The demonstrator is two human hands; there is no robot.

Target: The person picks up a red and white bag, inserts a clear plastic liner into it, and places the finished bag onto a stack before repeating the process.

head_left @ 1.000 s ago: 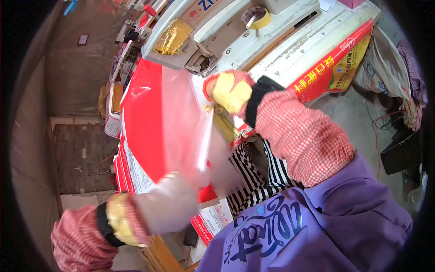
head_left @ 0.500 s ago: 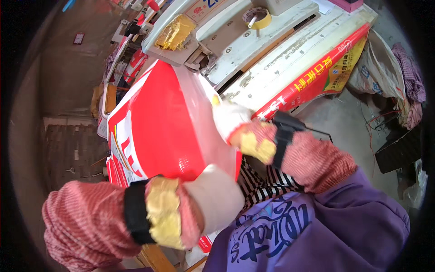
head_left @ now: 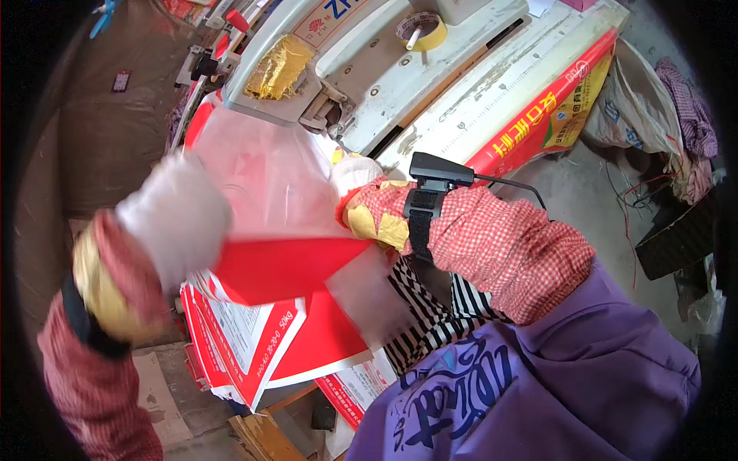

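A red plastic sack (head_left: pixel 284 269) lies folded in front of me, its translucent pale side (head_left: pixel 265 177) turned up toward the sewing machine (head_left: pixel 280 69). My right hand (head_left: pixel 355 175), in a white glove with a yellow fingertip, is closed at the sack's edge, close by the machine's needle end. Over the sack's left side is my left hand (head_left: pixel 177 215), also in a white glove. Motion smears its fingers, so whether it grips the sack cannot be seen. Both forearms wear checked sleeves, yellow patches and black straps; a black device (head_left: pixel 438 169) sits on the right one.
More red and white sacks (head_left: pixel 238 338) lie stacked below at the left. A yellow tape roll (head_left: pixel 423 32) rests on the machine bed (head_left: pixel 492 88), whose front edge carries a red and yellow sheet (head_left: pixel 530 123). At the right hang a whitish bag (head_left: pixel 634 100) and checked cloth (head_left: pixel 684 100).
My left hand has swung left and up from near my lap. The sack has folded over, showing its pale side and the stack beneath. My right hand has shifted slightly left.
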